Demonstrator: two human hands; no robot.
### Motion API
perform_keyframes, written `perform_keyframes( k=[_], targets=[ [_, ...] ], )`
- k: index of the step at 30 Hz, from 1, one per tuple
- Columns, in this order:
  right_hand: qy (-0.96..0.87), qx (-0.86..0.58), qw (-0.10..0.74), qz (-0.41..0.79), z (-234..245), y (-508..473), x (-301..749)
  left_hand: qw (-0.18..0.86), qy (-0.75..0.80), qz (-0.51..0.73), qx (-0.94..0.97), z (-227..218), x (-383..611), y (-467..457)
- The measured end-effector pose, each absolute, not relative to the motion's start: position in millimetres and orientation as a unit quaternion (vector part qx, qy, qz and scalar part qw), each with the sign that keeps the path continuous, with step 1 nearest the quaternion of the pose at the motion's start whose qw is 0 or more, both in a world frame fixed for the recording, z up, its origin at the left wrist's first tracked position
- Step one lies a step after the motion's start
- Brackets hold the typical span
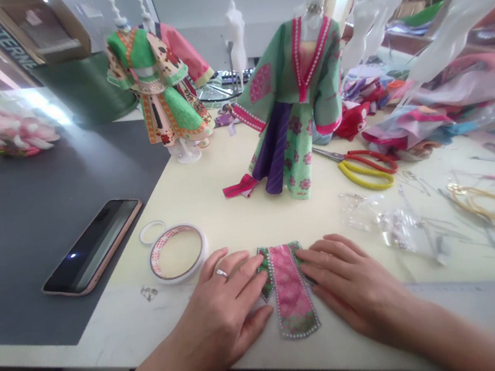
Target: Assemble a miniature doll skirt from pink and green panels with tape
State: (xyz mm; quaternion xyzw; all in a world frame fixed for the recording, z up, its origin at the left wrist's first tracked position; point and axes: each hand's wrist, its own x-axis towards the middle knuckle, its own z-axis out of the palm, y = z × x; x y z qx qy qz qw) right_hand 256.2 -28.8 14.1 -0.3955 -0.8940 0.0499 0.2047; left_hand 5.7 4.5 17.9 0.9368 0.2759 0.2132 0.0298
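Note:
A pink brocade strip [289, 284] with a green hem and a white beaded edge lies flat near the table's front edge. On either side of its top are green side pieces, the left green piece [265, 273] and the right green piece [294, 246], also bead-trimmed. My left hand [225, 303] rests palm down, fingers stretched out, its fingertips on the left green piece; it wears a ring. My right hand [354, 278] lies flat too, fingertips touching the right green piece, which it partly covers.
A roll of tape [151, 259] and a phone [94, 249] lie left. Ahead stand dressed mannequins, one in a green robe [318, 69], another in a green dress [142, 71]. Right are scissors [368, 183], small plastic bags [398, 228], yellow cord [481, 194] and heaped fabric [410, 124].

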Motion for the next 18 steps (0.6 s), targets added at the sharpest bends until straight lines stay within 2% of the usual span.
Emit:
perform_keyframes(
  k=[18],
  targets=[
    [-0.889, -0.402, 0.213, 0.039, 16.6, -28.6, 254.2, 0.027, 0.275, 0.213, 0.937, 18.5, 6.2, 5.5]
  ],
)
